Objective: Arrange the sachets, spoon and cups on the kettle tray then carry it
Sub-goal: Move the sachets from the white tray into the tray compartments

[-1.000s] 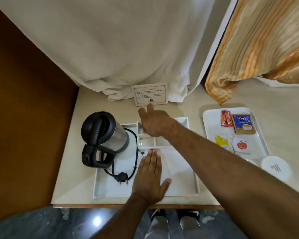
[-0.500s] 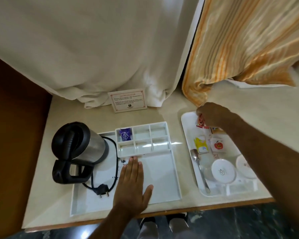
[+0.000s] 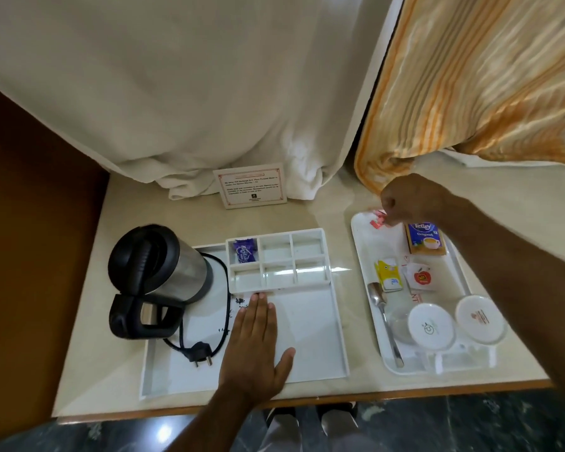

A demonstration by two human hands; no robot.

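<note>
While left hand (image 3: 255, 350) lies spread on kettle tray (image 3: 310, 327), right hand (image 3: 408, 200) grip apparently pinches half-hidden red sachets (image 3: 378, 220).

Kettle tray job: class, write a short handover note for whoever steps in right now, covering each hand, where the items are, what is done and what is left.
Left hand: flat on the kettle tray, open.
Right hand: pinching the red sachets at the side tray's far end.
Done: purple sachet in the far-left compartment.
Left, all on the side tray: Tetley sachet, yellow sachet, white sachet, spoon, two cups. Then carry.
</note>
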